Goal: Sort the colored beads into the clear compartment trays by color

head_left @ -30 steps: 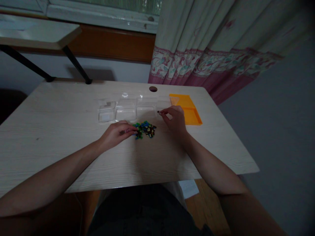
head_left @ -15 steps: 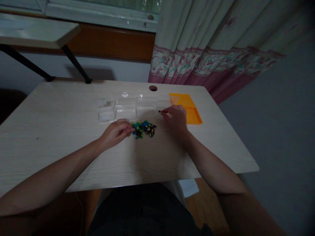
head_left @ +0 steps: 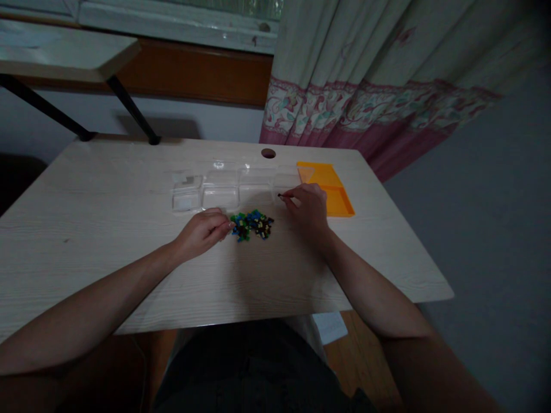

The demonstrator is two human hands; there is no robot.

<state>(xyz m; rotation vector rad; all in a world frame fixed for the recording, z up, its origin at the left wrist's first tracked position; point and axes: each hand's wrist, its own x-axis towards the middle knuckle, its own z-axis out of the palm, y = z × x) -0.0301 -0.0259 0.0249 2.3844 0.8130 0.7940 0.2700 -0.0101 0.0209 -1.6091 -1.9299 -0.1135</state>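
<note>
A small heap of tiny toy bricks point(head_left: 253, 224) in blue, green, black and cream lies on the table. At its left edge, my left hand point(head_left: 202, 232) is closed with thumb and forefinger together; whatever it may hold is too small to make out. My right hand point(head_left: 309, 207) pinches a tiny dark brick point(head_left: 280, 196) over the right end of a clear plastic compartment box point(head_left: 220, 198). That box stands behind the heap, and its right part is partly covered by my fingers.
Right of the box, an orange tray point(head_left: 339, 202) with a divider rests partly behind my right hand. A cable hole point(head_left: 268, 154) is near the table's back edge. A raised shelf point(head_left: 64, 57) on black legs stands at the back left, and a curtain point(head_left: 327, 74) hangs behind.
Both hands stay almost where they were. The fingertips of my left hand have shifted slightly beside the heap, and my right hand still pinches the dark brick over the box.
</note>
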